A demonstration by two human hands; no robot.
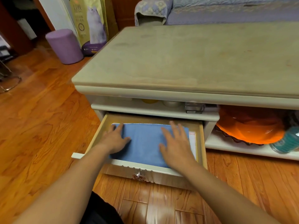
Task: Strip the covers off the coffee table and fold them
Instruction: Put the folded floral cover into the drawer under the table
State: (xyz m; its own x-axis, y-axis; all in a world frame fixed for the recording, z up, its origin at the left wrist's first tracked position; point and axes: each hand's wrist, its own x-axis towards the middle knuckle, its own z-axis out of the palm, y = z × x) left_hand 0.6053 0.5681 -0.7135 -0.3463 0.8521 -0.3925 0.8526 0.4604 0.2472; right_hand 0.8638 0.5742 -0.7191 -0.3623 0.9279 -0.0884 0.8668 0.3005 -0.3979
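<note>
We see the coffee table (186, 59) with its top bare, pale beige, slightly stained. Taking the table as reference: its drawer (97, 135) is pulled out from the front left section, toward us.

Folded blue cover (144, 143) lies flat inside the drawer, filling most of it. Under it, at the drawer's back and right edges, we see a strip of white paper or cloth with red marks (192, 139); we can't tell which.

Left hand (115, 139) rests palm-down on the left part of the cover, fingers mostly straight, not curled round anything. Right hand (175, 143) lies flat on the right part, fingers spread and straight. Neither hand grips; both just press or touch the fabric.

Drawer front has a round clear knob (139, 176), centred, facing us.

Above the drawer, the table's narrow shelf (145, 109) holds small items, blurred: something yellow, something white, a dark box (194, 108).

Right of the drawer, the table's lower open shelf (226, 144) carries an orange scalloped bowl (252, 126) and, just beside it to the right, a teal cylindrical container (288, 141) lying tilted.

Behind the table's left end: a purple cylindrical stool (64, 46) and a cat-food bag (90, 25) standing upright next to it. Behind the table's far edge: a sofa with quilted lilac cover (210, 10).

Floor is orange-brown wood (40, 118).
</note>
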